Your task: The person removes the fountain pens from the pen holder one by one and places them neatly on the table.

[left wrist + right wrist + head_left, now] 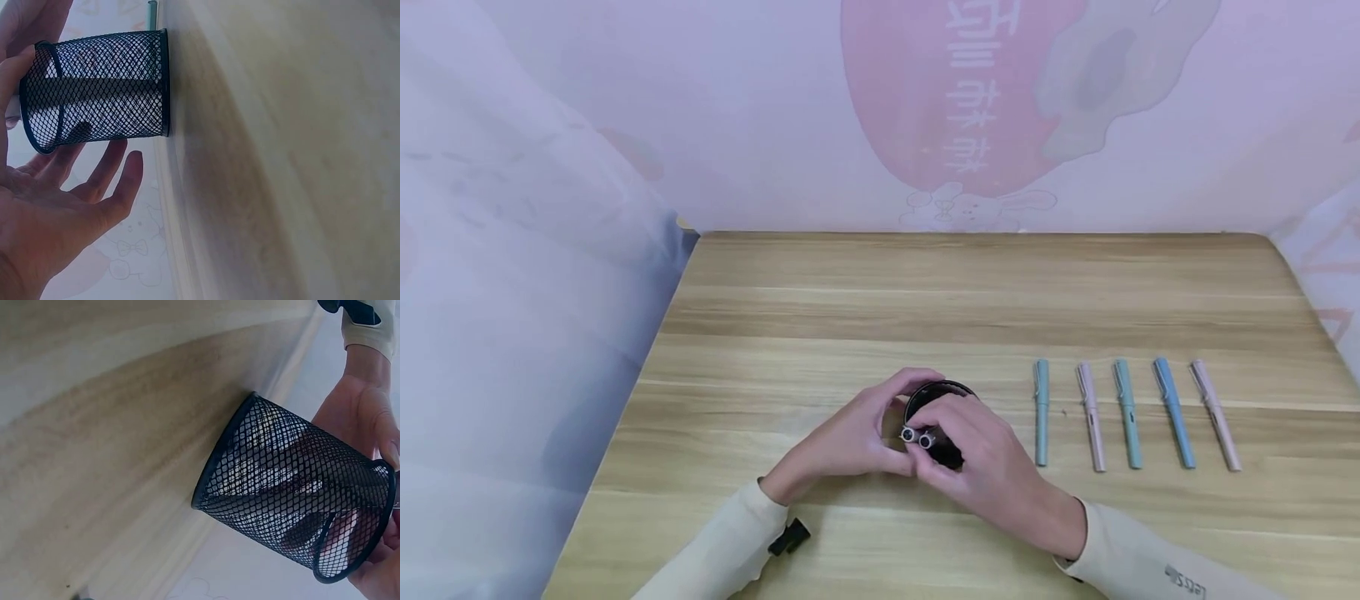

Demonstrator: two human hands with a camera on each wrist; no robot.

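A black mesh pen holder [946,387] stands upright on the table, with two pen ends showing at its mouth. My left hand [848,429] curves around the holder's left side and holds it near the rim, the thumb in front and the fingers behind. Over the mouth, my right hand [988,458] pinches a pen [909,434] by its upper end. Beside it is a second pen [927,441]. Through the mesh [106,87] in the left wrist view, a dark pen shaft shows inside the holder. My right fingertips partly hide the opening.
Several capped pens lie in a row right of the holder: a teal pen [1042,412], a lilac pen [1092,417], a blue pen [1175,412] and others. A patterned cloth [760,117] hangs behind the wooden table [850,300]. A black clip-like piece [789,537] sits at my left sleeve.
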